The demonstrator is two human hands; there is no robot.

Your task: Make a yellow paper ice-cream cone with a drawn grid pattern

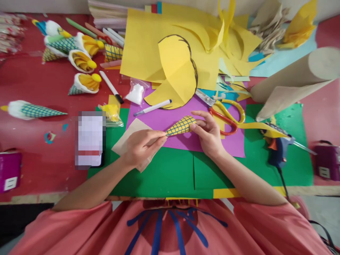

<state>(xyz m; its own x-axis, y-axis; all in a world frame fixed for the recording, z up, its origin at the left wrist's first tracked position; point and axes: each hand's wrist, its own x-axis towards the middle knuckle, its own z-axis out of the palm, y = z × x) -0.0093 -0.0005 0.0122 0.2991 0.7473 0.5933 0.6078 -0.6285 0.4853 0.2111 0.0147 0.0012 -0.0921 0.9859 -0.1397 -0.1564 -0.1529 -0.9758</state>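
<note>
A small yellow paper cone with a blue grid (181, 126) lies on its side between my two hands, over the purple sheet (170, 118). My left hand (142, 146) pinches the cone's pointed tip with closed fingers. My right hand (208, 132) wraps round the cone's wide end, fingers curled on it. A white marker pen (153, 107) lies just beyond the cone. Under my left hand sits a tan paper piece (127, 140). Both forearms rest over the green sheet (170, 173).
Orange-handled scissors (226, 115) lie right of my right hand, a blue glue gun (277, 148) further right. Yellow cut papers (180, 53) pile up behind. Finished cones with white and yellow tops (79, 60) sit at the left on the red table. A phone (89, 139) lies left.
</note>
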